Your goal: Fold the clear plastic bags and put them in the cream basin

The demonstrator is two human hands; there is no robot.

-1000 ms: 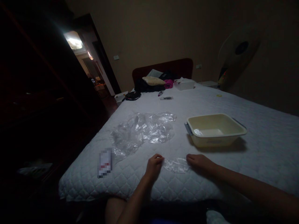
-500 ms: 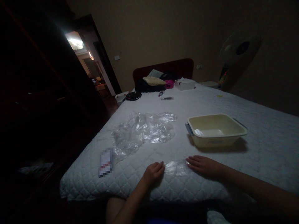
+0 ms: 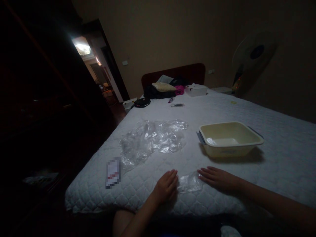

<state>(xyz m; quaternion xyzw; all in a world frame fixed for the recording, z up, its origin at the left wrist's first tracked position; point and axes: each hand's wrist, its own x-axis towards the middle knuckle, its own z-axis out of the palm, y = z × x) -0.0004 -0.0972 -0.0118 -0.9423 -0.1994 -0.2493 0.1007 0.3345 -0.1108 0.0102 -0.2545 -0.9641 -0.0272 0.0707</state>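
Observation:
A small transparent plastic bag (image 3: 189, 183) lies flat on the quilted white bed cover near its front edge. At the bag's left edge rests my left hand (image 3: 167, 186), fingers stretched forward and lying down against the plastic. My right hand (image 3: 218, 177) lies flat across the bag's right end, its fingers extended to the left. Both hands are open; what is under the palms is hidden. Beyond them spreads a large crumpled sheet of transparent plastic (image 3: 153, 140). A cream plastic basin (image 3: 232, 149) with grey handles stands behind my right hand.
A small blurred-out white packet (image 3: 113, 173) lies at the bed's left side. Farther back are a pen-like item (image 3: 177, 105), a black bag (image 3: 142, 102), a yellowish pillow (image 3: 163, 87) on dark clothes, and a white box (image 3: 196, 90). A fan (image 3: 256, 52) stands at the right.
My left hand has shifted slightly right and nearer, its fingers now flatter on the bag's edge. The bag's near side has moved a little toward me. My right hand stays almost in place.

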